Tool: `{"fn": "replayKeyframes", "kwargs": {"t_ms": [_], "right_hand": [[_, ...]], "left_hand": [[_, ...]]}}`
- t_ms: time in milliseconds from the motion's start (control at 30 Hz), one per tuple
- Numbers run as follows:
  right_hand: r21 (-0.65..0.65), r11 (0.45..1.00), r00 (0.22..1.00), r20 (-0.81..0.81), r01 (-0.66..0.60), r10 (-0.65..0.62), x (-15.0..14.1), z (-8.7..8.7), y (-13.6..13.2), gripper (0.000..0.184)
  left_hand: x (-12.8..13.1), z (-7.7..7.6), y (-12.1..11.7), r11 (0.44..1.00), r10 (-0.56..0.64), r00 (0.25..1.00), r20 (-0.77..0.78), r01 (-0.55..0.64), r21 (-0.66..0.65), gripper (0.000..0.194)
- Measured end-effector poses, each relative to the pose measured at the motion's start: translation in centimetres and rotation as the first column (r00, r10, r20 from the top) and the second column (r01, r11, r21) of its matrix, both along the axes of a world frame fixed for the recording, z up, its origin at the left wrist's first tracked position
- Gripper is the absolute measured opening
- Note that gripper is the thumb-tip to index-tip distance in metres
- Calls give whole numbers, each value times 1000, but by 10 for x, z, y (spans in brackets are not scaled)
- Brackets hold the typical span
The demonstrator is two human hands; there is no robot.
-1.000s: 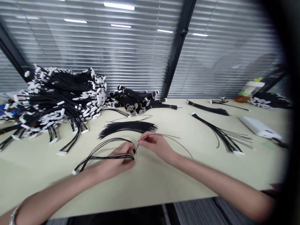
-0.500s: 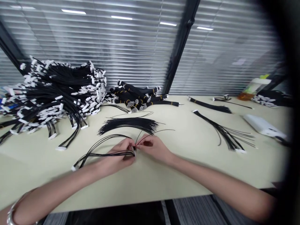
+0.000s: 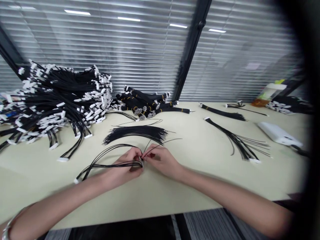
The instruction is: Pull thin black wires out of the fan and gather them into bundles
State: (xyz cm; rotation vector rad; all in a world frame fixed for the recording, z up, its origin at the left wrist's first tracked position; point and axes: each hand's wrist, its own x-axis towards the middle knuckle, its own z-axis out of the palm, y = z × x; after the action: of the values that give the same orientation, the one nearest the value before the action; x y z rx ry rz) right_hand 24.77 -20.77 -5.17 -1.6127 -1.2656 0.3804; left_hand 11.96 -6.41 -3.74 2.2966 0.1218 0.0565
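Note:
Near the table's front, my left hand (image 3: 130,163) is closed on the white connector end of a wire harness (image 3: 100,165). Its black wires loop leftward past my wrist to a second white connector (image 3: 76,180). Touching the held connector, my right hand (image 3: 160,160) pinches a thin black wire (image 3: 172,140) whose free end sticks out to the upper right. Fingers partly hide the connector and the wire's tip. Just beyond both hands lies a bundle of loose black wires (image 3: 135,133).
A big heap of black harnesses (image 3: 57,96) with white connectors fills the left. Taped wire bundles (image 3: 147,100) lie at the back centre. Right of my hands are a partly wired harness (image 3: 232,140), another bundle (image 3: 222,111), a white device (image 3: 278,133) and a bottle (image 3: 267,95).
My right hand has shifted slightly left, closer against the connector, with the wire still pinched. The left hand holds almost the same place; the view has moved a little.

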Motion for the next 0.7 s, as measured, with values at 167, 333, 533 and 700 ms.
{"fn": "replayKeyframes", "kwargs": {"t_ms": [167, 333, 533, 700], "right_hand": [[-9, 1000, 991, 136, 1, 0, -2, -2, 0, 11], [-48, 999, 970, 242, 21, -9, -3, -2, 0, 11], [-43, 999, 991, 125, -32, 37, -5, 0, 1, 10], [58, 998, 981, -195, 5, 7, 10, 6, 6, 16]], "left_hand": [[-1, -3, 1, 1000, -7, 1000, 0, 7, 10, 28], [-4, 1, 0, 999, -13, 1000, -11, 14, 37, 27], [-4, 5, 0, 997, -39, 999, -26, 41, 64, 25], [-3, -4, 3, 990, -39, 999, 27, 35, 139, 28]]}}
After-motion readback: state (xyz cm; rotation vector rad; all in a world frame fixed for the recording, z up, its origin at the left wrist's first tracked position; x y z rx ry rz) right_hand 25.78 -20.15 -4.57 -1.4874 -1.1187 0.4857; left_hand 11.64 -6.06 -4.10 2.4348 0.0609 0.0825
